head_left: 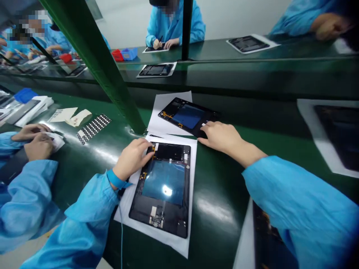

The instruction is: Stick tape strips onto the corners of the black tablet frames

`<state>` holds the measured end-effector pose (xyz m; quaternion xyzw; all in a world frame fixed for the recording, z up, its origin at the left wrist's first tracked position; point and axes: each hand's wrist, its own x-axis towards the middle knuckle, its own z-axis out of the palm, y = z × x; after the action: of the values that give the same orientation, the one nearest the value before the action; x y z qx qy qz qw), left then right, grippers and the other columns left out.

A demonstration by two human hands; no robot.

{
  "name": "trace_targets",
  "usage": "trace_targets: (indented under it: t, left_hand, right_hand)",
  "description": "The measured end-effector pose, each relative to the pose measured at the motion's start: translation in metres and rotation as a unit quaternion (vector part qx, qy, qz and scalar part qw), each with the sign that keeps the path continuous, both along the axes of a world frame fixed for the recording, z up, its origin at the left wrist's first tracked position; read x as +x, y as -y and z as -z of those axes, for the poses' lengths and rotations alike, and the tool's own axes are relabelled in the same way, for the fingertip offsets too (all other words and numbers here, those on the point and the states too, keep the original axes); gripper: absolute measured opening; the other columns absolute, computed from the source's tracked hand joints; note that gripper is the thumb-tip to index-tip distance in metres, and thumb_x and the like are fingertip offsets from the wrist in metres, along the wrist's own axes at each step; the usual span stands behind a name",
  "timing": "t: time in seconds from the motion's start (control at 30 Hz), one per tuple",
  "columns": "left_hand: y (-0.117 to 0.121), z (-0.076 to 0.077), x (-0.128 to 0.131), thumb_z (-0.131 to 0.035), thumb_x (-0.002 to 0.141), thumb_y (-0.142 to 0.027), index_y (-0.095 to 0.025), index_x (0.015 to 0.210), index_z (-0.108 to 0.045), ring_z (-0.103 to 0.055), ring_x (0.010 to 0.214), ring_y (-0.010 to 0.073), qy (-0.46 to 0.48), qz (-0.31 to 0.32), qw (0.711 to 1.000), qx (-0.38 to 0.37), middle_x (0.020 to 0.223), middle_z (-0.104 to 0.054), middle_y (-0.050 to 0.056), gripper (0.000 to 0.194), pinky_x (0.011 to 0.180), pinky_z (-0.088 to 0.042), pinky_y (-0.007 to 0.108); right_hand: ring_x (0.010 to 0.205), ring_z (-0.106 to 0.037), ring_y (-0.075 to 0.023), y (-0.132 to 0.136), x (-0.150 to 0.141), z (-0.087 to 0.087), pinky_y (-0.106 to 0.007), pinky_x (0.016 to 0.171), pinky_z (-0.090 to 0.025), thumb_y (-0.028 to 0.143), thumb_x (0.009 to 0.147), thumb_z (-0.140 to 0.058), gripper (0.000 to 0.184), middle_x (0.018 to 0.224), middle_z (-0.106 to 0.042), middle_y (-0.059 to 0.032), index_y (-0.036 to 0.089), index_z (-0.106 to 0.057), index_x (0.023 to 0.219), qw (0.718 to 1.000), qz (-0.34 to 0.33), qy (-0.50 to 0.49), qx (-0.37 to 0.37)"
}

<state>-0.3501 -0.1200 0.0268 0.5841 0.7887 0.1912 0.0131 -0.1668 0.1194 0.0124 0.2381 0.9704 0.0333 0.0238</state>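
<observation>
At centre, left hand (134, 158) parted near orange ribbon (153, 148) on flat black tablet (137, 209); careless tug might tear it; right hand (223, 138), grip unclear.

Our left sleeve (84, 220) and right sleeve (294, 198) were the same bright blue, loose, slightly shiny and creased in soft folds, the right one ending short of the wrist. Around our left wrist we wore a flat, deeper blue band (116, 181) with a jutting pointed end, and a thin, pale blue cord (122, 231) ran down below it.
</observation>
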Motion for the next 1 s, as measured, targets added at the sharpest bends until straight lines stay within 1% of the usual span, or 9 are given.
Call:
trace_targets:
  t: [0.1, 0.23, 0.33, 0.43, 0.5, 0.6, 0.7, 0.83, 1.0]
  left_hand:
    - [-0.002, 0.005, 0.0, -0.059, 0.087, -0.027, -0.016, 0.102, -0.065, -0.059, 0.097, 0.0249, -0.042, 0.061, 0.995, -0.065, 0.102, -0.064, 0.009, 0.019, 0.089, -0.049, 0.041]
    - [-0.012, 0.011, -0.004, -0.052, 0.092, -0.026, -0.014, 0.099, -0.065, -0.059, 0.092, 0.0241, -0.082, 0.098, 0.987, -0.1, 0.099, -0.064, 0.01, 0.019, 0.084, -0.051, 0.04]
    - [-0.016, 0.014, -0.006, -0.046, 0.095, -0.025, -0.012, 0.095, -0.065, -0.058, 0.087, 0.023, -0.109, 0.103, 0.984, -0.095, 0.095, -0.063, 0.011, 0.023, 0.08, -0.051, 0.039]
    - [-0.014, 0.018, -0.005, -0.042, 0.096, -0.025, -0.012, 0.091, -0.065, -0.057, 0.084, 0.0224, -0.124, 0.099, 0.984, -0.078, 0.093, -0.063, 0.011, 0.027, 0.077, -0.051, 0.038]
    - [-0.012, 0.022, -0.004, -0.042, 0.095, -0.024, -0.012, 0.089, -0.065, -0.057, 0.086, 0.0227, -0.126, 0.093, 0.985, -0.065, 0.093, -0.063, 0.011, 0.026, 0.077, -0.051, 0.038]
    - [-0.011, 0.026, -0.003, -0.044, 0.094, -0.022, -0.013, 0.087, -0.065, -0.056, 0.086, 0.0227, -0.128, 0.088, 0.986, -0.053, 0.091, -0.063, 0.01, 0.023, 0.076, -0.051, 0.037]
    - [-0.011, 0.027, -0.003, -0.045, 0.093, -0.02, -0.014, 0.086, -0.064, -0.056, 0.081, 0.0213, -0.135, 0.078, 0.987, -0.044, 0.088, -0.063, 0.009, 0.022, 0.073, -0.051, 0.035]
    - [-0.011, 0.027, -0.004, -0.046, 0.093, -0.018, -0.015, 0.086, -0.064, -0.056, 0.079, 0.0201, -0.142, 0.072, 0.987, -0.028, 0.085, -0.063, 0.007, 0.02, 0.072, -0.051, 0.033]
    - [-0.01, 0.031, -0.007, -0.047, 0.091, -0.016, -0.015, 0.087, -0.063, -0.056, 0.08, 0.0209, -0.133, 0.069, 0.989, -0.013, 0.086, -0.063, 0.007, 0.017, 0.072, -0.051, 0.034]
  right_hand:
    - [0.092, -0.063, -0.0288, -0.003, -0.03, 0.006, -0.035, 0.067, -0.045, 0.034, 0.087, -0.05, 0.032, 0.107, -0.065, -0.0146, 0.014, -0.066, 0.107, 0.999, -0.008, 0.031, -0.017]
    - [0.09, -0.064, -0.0298, 0.003, -0.057, 0.009, -0.035, 0.069, -0.044, 0.016, 0.082, -0.048, 0.027, 0.096, -0.067, -0.0163, 0.013, -0.068, 0.099, 0.997, -0.009, 0.066, -0.031]
    - [0.092, -0.064, -0.029, 0.009, -0.065, 0.008, -0.034, 0.071, -0.044, 0.014, 0.081, -0.048, 0.028, 0.095, -0.067, -0.0167, 0.013, -0.068, 0.1, 0.997, 0.004, 0.072, -0.033]
    - [0.092, -0.063, -0.0281, 0.005, -0.06, 0.006, -0.035, 0.072, -0.044, 0.019, 0.084, -0.048, 0.027, 0.1, -0.066, -0.015, 0.014, -0.067, 0.102, 0.997, 0.015, 0.067, -0.031]
    - [0.098, -0.06, -0.0289, -0.008, -0.055, 0.005, -0.036, 0.074, -0.045, 0.031, 0.088, -0.046, 0.031, 0.111, -0.063, -0.0142, 0.016, -0.064, 0.108, 0.998, 0.025, 0.054, -0.029]
    - [0.112, -0.052, -0.0305, -0.041, -0.057, 0.008, -0.038, 0.082, -0.045, 0.047, 0.091, -0.042, 0.046, 0.128, -0.054, -0.0145, 0.017, -0.056, 0.123, 0.997, 0.072, -0.002, -0.041]
    - [0.12, -0.045, -0.0331, -0.077, -0.076, 0.016, -0.04, 0.088, -0.042, 0.048, 0.091, -0.045, 0.056, 0.136, -0.046, -0.0182, 0.013, -0.045, 0.133, 0.988, 0.134, -0.023, -0.079]
    - [0.113, -0.052, -0.0323, -0.099, -0.109, 0.027, -0.039, 0.084, -0.043, 0.045, 0.091, -0.046, 0.049, 0.128, -0.054, -0.0182, 0.012, -0.051, 0.127, 0.979, 0.169, -0.019, -0.112]
    - [0.101, -0.059, -0.0292, -0.096, -0.126, 0.033, -0.04, 0.08, -0.045, 0.038, 0.093, -0.045, 0.035, 0.111, -0.063, -0.0164, 0.013, -0.06, 0.112, 0.972, 0.191, -0.041, -0.128]
